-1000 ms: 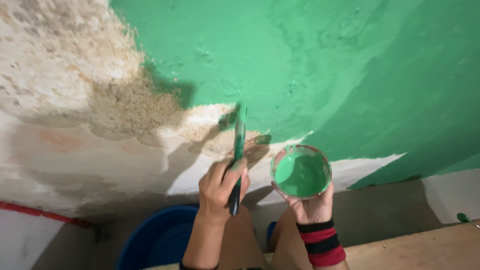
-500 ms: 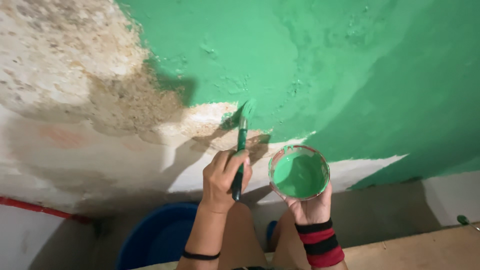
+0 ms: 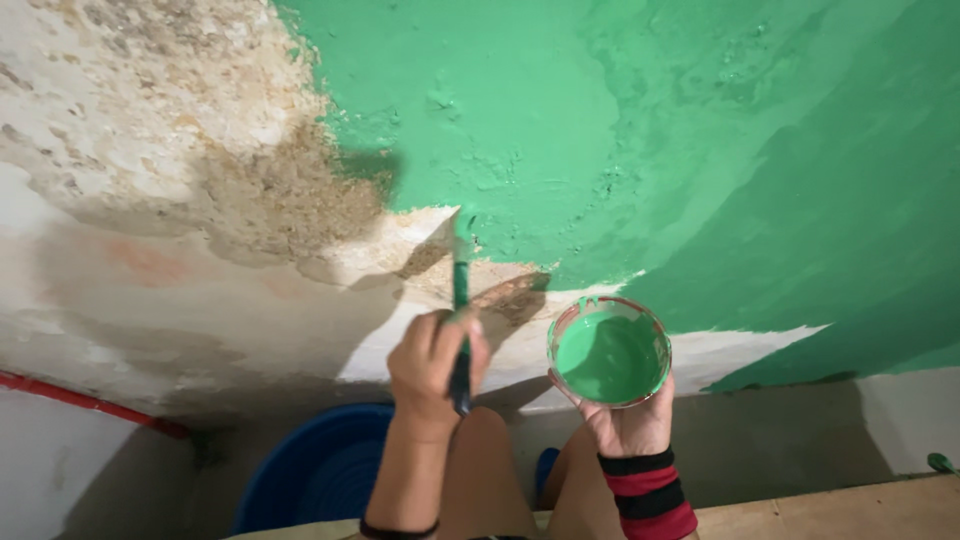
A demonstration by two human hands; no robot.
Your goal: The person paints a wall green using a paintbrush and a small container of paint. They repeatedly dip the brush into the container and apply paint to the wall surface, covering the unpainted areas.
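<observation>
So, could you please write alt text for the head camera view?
The left hand holds a paintbrush to a worn wall partly painted green, while the right hand holds a cup of green paint. A blue bucket sits below.

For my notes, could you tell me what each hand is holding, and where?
Left hand grips the paintbrush by its handle; right hand holds the paint cup from underneath.

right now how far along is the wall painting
Done: the upper right of the wall is green. In hand: the left hand holds a paintbrush at the paint edge; the right hand holds a cup of green paint. Left: the bare patchy plaster and the white strip below.
</observation>
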